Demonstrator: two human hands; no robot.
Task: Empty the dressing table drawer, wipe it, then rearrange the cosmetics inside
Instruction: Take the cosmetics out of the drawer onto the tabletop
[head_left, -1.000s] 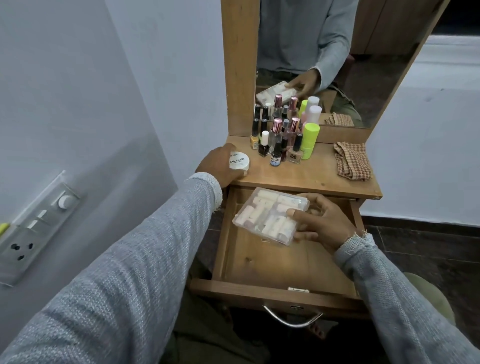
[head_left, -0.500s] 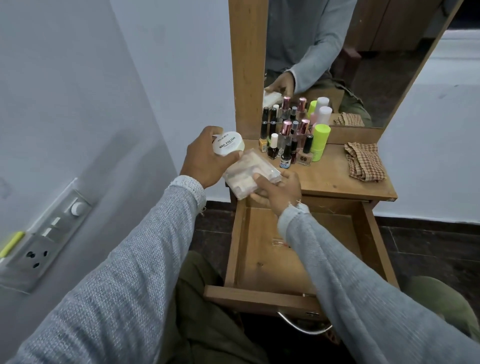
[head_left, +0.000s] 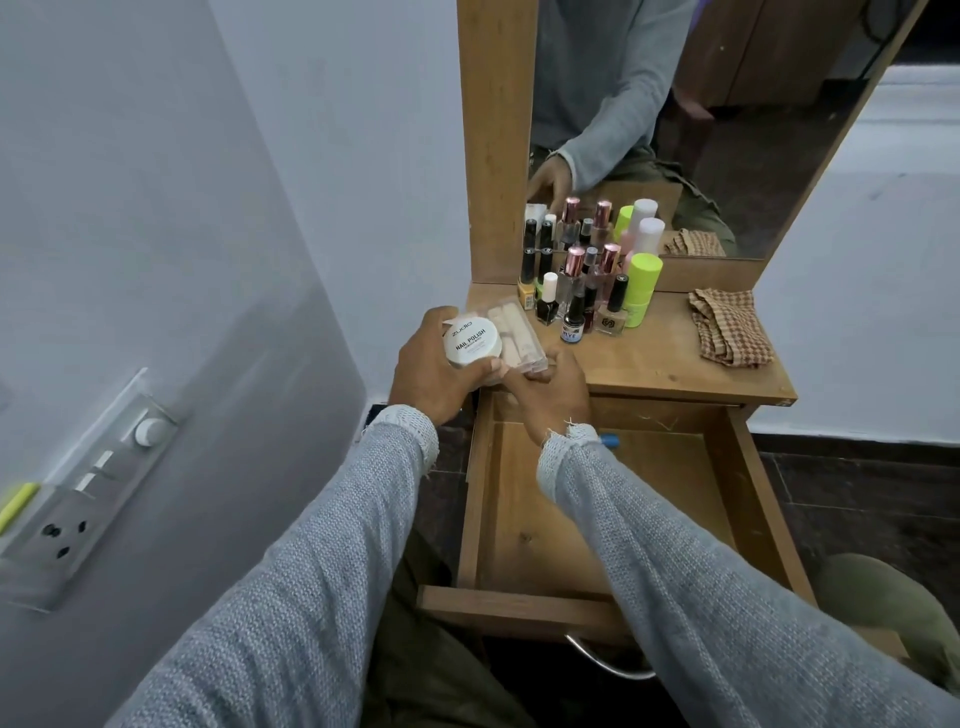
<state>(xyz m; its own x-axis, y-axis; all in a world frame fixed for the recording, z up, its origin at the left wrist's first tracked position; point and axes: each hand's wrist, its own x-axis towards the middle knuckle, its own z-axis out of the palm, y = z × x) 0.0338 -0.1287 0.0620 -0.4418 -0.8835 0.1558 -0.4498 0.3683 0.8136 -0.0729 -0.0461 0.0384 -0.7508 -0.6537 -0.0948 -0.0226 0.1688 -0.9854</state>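
Pulled open at lower centre: drawer (head_left: 519, 545), its floor largely covered by both grey sleeves, a small blue thing beside the right cuff too hidden to identify. Above it, at frame centre, left hand (head_left: 434, 371) curled round white nail polish jar (head_left: 471, 345); right hand (head_left: 550, 392) pinched the near edge of clear plastic case (head_left: 514, 332), touching the jar. Beyond on the counter (head_left: 649, 364): clustered bottles (head_left: 587, 291), checked cloth (head_left: 730, 330). Case contents blurred.
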